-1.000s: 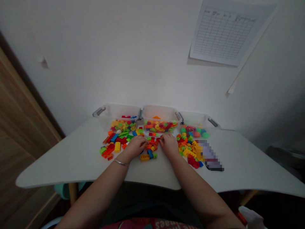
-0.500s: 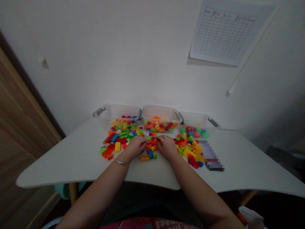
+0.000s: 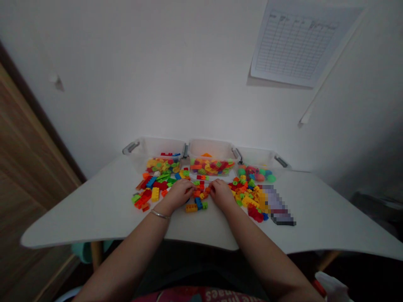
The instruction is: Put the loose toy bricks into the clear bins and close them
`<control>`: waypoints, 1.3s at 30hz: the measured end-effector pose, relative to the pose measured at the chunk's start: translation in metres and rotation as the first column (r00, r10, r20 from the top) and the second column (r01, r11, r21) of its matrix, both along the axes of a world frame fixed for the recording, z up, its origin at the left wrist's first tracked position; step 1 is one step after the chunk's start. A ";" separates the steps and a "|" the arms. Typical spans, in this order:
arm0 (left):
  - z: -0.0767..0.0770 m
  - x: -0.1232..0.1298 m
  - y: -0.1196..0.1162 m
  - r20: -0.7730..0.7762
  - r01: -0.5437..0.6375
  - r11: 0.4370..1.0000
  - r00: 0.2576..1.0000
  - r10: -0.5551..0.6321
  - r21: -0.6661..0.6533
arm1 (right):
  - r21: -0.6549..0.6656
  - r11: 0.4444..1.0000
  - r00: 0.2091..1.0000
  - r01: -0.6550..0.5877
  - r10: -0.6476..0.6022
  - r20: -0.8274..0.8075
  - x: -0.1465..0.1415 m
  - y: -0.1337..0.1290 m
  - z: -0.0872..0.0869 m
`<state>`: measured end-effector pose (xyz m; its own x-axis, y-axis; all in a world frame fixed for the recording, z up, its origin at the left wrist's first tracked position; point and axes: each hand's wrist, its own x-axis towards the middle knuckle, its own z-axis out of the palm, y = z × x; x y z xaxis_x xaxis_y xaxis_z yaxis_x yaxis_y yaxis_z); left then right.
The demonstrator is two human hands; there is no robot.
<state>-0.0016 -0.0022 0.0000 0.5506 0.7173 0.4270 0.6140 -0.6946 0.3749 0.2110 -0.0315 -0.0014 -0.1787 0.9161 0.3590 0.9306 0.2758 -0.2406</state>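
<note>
Curving left hand (image 3: 178, 195), right hand (image 3: 222, 195), fingers (image 3: 213, 187) around orange toy bricks (image 3: 200, 193)

**Dim indoor view with soft, diffuse light and wide-angle distortion.**
A pale glow falls on the white painted wall (image 3: 176, 105) while the corners darken; the white paper chart (image 3: 292, 46) casts a soft shadow; the brown wooden panel (image 3: 31, 167) leans at the left edge; the multicoloured plastic bricks (image 3: 163, 188) look slightly soft; a blocky pixelated patch (image 3: 277, 205) obscures one area.
</note>
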 end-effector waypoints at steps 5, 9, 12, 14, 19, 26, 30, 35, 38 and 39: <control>-0.001 -0.001 0.001 -0.006 0.004 1.000 1.000 -0.004 -0.005 | 0.004 1.000 0.996 -0.023 0.024 -0.085 -0.001 -0.001 -0.004; 0.000 -0.001 0.001 -0.008 0.003 1.000 1.000 -0.003 -0.012 | -0.010 1.000 0.990 -0.011 0.009 -0.142 0.000 -0.002 -0.005; -0.001 -0.001 0.001 -0.005 0.004 1.000 1.000 -0.004 -0.012 | -0.005 1.000 0.989 0.011 -0.011 -0.150 0.001 -0.003 -0.003; -0.001 -0.001 0.002 0.000 0.009 1.000 1.000 -0.010 -0.007 | 0.005 0.999 0.992 0.038 -0.037 -0.124 0.000 -0.004 0.000; -0.002 -0.001 0.001 0.018 0.010 1.000 1.000 -0.010 -0.005 | 0.015 0.988 0.985 0.152 -0.153 0.075 -0.001 -0.008 0.002; 0.004 0.000 -0.001 -0.007 0.007 1.000 1.000 -0.007 -0.010 | 0.142 0.988 0.983 0.058 -0.031 -0.183 0.005 -0.004 0.017; 0.006 0.000 -0.002 -0.013 0.016 1.000 1.000 -0.016 -0.010 | 0.399 0.913 0.921 0.081 0.085 -0.380 0.020 0.004 0.049; 0.004 -0.002 -0.001 0.005 0.013 0.999 1.000 -0.013 -0.030 | 0.443 0.884 0.892 0.149 0.073 -0.446 0.044 0.026 0.078; 0.002 -0.002 0.000 -0.001 0.014 1.000 1.000 -0.014 -0.024 | 0.396 0.902 0.890 0.175 0.027 -0.455 0.053 0.040 0.079; 0.001 -0.002 0.000 -0.002 0.012 1.000 1.000 -0.012 -0.025 | 0.375 0.911 0.894 0.173 0.015 -0.448 0.054 0.044 0.077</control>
<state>-0.0038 -0.0020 0.0014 0.5603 0.7209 0.4078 0.6066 -0.6924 0.3907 0.2649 0.0123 0.0757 0.1470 0.6835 0.7150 0.7802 0.3643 -0.5086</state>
